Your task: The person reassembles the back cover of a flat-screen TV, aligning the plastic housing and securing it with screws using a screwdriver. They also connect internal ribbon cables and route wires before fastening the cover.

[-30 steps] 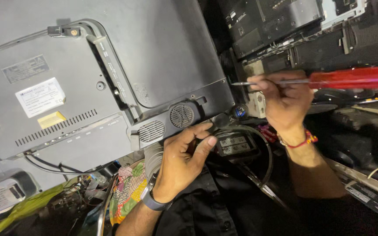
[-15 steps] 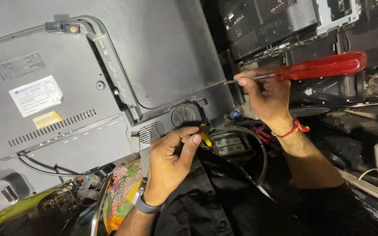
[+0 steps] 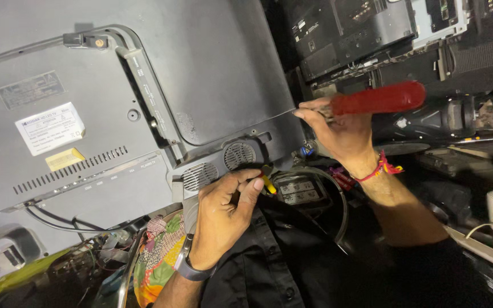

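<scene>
Room: dim, cluttered | right: stacked dark electronics chassis (image 3: pixel 372 34) | lower left: patterned cloth (image 3: pixel 158 256)

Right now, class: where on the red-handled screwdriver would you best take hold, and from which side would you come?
Probably grip the thick red handle, not the thin metal shaft. The red-handled screwdriver lies nearly level, its tip toward the grey television back and the handle's butt end free on the right. So come from the right. The right hand pinches it where handle meets shaft; the left hand holds a small yellow-tipped piece.
</scene>
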